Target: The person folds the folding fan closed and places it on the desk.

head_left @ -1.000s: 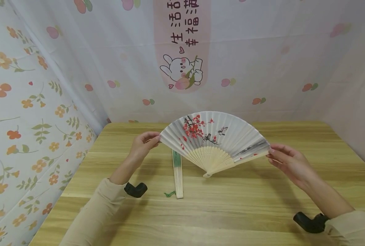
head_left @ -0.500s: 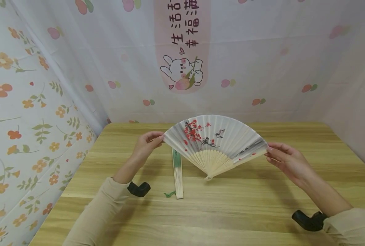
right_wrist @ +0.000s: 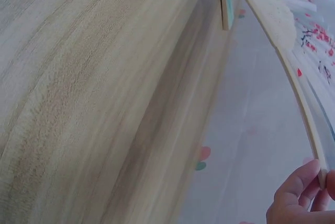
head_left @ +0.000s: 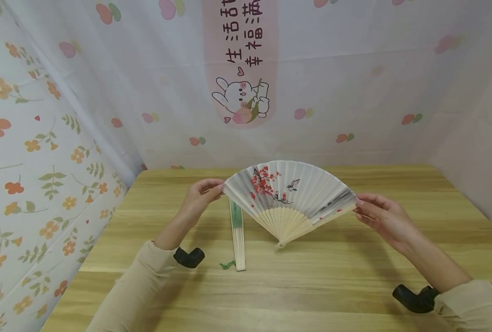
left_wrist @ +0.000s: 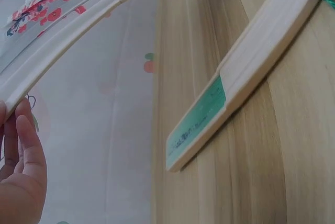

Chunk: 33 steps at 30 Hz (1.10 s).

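Observation:
Spread wide above the table is a white folding fan [head_left: 300, 189] painted with red blossoms and a bird, its pale ribs meeting at a pivot low in the middle. My left hand [head_left: 194, 200] pinches its left outer corner between thumb and fingers. At the opposite corner, my right hand [head_left: 389, 219] pinches the other end rib. A second folding fan [head_left: 238, 240], closed, with a green top section and a green tassel [head_left: 227, 265], lies on the table near the left hand. Its upper end is partly hidden behind the spread fan.
The wooden table [head_left: 312, 290] ends at a pale fruit-print curtain [head_left: 333, 83] behind. A flower-print cloth [head_left: 51, 184] hangs along the left side. Black wrist mounts [head_left: 189, 257] sit at both sleeves.
The spread fan has come slightly down and toward me, and it looks a little narrower. The left hand has shifted slightly right, the right hand slightly left. The closed fan stays put.

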Each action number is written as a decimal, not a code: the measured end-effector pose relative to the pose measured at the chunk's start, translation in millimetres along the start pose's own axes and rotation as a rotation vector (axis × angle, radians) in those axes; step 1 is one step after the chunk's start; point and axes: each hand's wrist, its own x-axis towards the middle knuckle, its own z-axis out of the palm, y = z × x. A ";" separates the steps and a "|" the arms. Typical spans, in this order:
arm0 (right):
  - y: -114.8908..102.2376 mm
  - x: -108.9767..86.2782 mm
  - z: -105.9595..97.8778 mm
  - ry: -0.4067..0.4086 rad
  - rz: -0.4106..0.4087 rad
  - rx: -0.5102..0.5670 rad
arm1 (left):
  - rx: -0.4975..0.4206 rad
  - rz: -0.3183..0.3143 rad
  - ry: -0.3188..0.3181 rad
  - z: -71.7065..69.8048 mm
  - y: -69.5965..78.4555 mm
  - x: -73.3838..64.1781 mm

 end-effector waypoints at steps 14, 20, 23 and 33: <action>-2.0 1.8 5.9 -0.001 0.014 -0.018 | -0.012 0.033 -0.034 8.5 2.7 4.2; -4.0 3.3 8.7 -0.005 0.019 -0.013 | -0.019 0.036 -0.043 10.0 5.2 5.6; -5.1 4.3 9.9 -0.014 0.016 -0.020 | -0.026 0.039 -0.036 10.1 6.9 6.1; -4.5 6.7 16.0 -0.017 0.023 -0.037 | -0.062 0.034 -0.055 12.9 5.6 6.5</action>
